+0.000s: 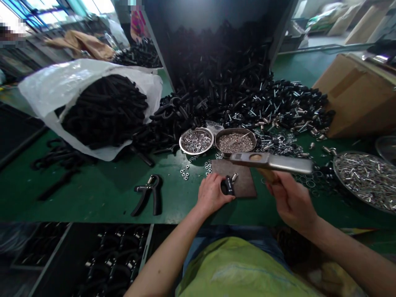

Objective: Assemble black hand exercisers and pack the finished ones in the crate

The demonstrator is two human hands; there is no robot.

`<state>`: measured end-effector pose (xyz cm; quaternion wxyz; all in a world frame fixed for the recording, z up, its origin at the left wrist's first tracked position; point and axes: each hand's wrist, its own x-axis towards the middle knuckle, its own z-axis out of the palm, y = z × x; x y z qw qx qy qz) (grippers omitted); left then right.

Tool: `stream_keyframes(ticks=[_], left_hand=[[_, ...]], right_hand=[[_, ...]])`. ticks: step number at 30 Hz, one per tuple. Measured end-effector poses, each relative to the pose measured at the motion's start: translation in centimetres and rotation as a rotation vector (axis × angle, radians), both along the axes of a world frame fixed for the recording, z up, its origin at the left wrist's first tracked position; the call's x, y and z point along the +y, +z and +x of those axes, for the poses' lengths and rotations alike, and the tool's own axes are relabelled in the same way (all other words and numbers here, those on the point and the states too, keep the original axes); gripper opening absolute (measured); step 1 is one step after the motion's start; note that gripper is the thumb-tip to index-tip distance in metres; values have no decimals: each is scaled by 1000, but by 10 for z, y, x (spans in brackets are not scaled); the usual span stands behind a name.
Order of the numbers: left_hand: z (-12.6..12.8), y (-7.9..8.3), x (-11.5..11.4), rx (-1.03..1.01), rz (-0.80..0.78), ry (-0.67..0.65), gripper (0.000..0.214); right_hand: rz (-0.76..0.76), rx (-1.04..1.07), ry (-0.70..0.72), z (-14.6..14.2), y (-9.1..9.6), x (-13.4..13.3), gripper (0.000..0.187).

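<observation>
My right hand (292, 200) is closed round the wooden handle of a hammer (278, 162), its metal head raised above the bench. My left hand (213, 192) pinches a black hand gripper (229, 185) at the edge of a flat brown plate (244, 181). A metal coil spring (234, 177) shows beside that piece, over the plate; my fingers hide part of the black piece. To the left, a hand gripper with black handles and a spring (149, 194) lies on the green bench.
Behind the plate stand a dish of rings (182, 143) and a dish of small metal parts (254, 144). A bag of black handles (40, 84) lies left, a carton (365, 99) right. A tray of metal pins (365, 177) sits right. Below is a crate of hand grippers (113, 255).
</observation>
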<state>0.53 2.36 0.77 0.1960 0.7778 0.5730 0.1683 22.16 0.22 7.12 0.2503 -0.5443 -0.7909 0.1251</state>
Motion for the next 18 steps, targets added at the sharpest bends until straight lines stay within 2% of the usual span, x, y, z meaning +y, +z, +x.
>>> stream_keyframes(ticks=[3, 5, 9, 12, 13, 15, 18], left_hand=[[1, 0, 0, 6, -9, 2, 59], [1, 0, 0, 10, -11, 0, 59], [0, 0, -2, -28, -3, 13, 60], [1, 6, -5, -157, -2, 95, 58], [3, 9, -6, -220, -9, 138, 57], [9, 16, -10, -354, -34, 235, 57], [24, 25, -19, -525, -65, 326, 57]], right_hand=[[-132, -203, 75, 2, -20, 0, 32], [-170, -294, 20, 12, -35, 0, 33], [-12, -420, -230, 50, -51, 0, 38], [74, -522, -318, 70, -54, 3, 38], [102, -504, -308, 69, -54, 5, 37], [139, -331, -229, 51, -51, 6, 37], [-5, 62, -26, -2, -42, 5, 45]])
